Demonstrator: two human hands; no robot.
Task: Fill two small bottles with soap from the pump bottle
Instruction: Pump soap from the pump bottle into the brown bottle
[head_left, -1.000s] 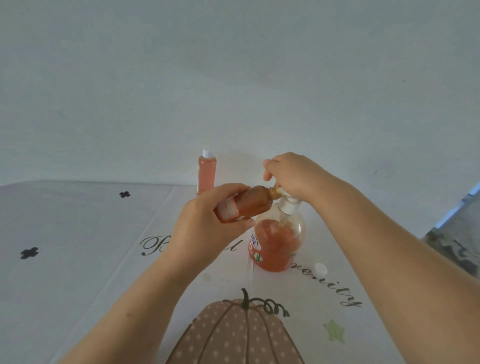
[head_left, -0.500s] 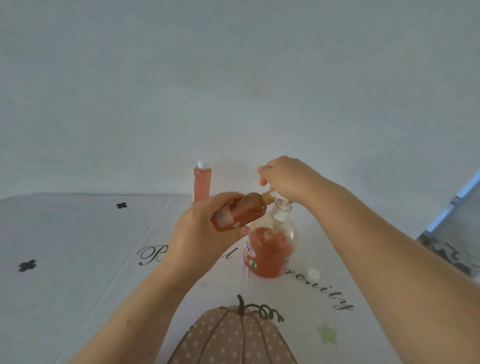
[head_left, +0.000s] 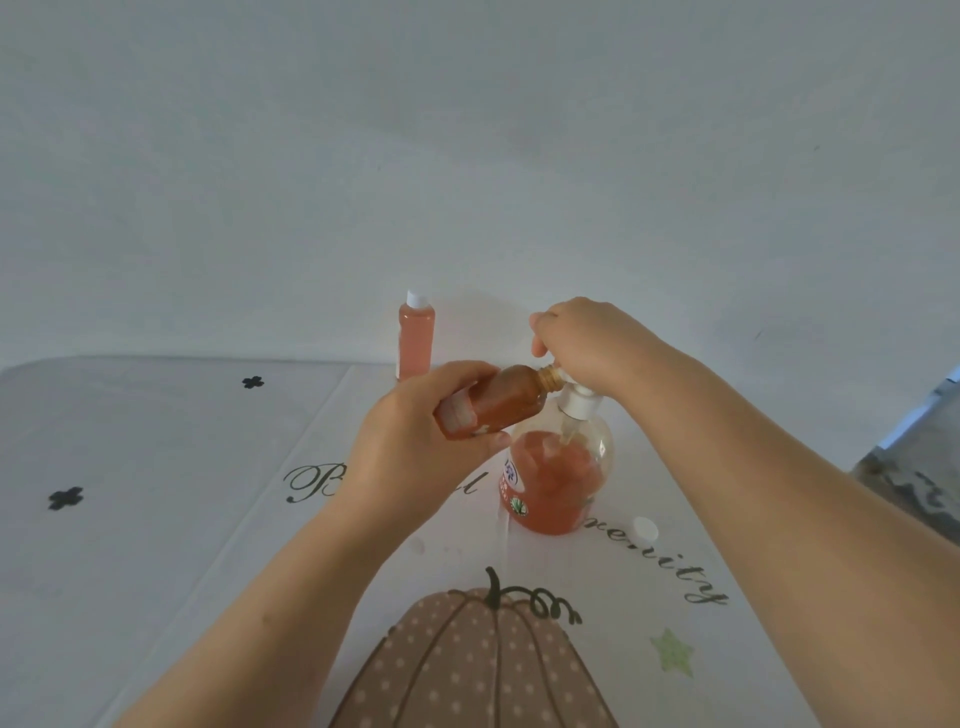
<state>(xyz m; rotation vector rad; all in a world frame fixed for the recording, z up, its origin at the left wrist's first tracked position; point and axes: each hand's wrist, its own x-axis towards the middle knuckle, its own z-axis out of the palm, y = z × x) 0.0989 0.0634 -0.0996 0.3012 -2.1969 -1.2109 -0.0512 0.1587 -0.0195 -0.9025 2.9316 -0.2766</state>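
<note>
The grip of the left hand (head_left: 415, 447) is closed around a small amber bottle (head_left: 493, 402), tilted, orange-filled, its open neck held under the pump bottle (head_left: 558, 467) spout pressed by the right hand (head_left: 587, 338).

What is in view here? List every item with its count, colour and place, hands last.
pump bottle: one, clear with orange soap and a white pump, standing mid-table.
small bottle: one, filled orange-brown, uncapped, tilted with its mouth at the pump spout, in the left grip.
capped small bottle: one, orange-pink with a white cap, upright at the far table edge by the wall.
loose cap: one, white, on the cloth right of the pump bottle.
tablecloth: one, white with black script, black clovers, a dotted pumpkin and a green star.
left hand: one, wrapped around the small bottle.
right hand: one, on top of the pump head.
</note>
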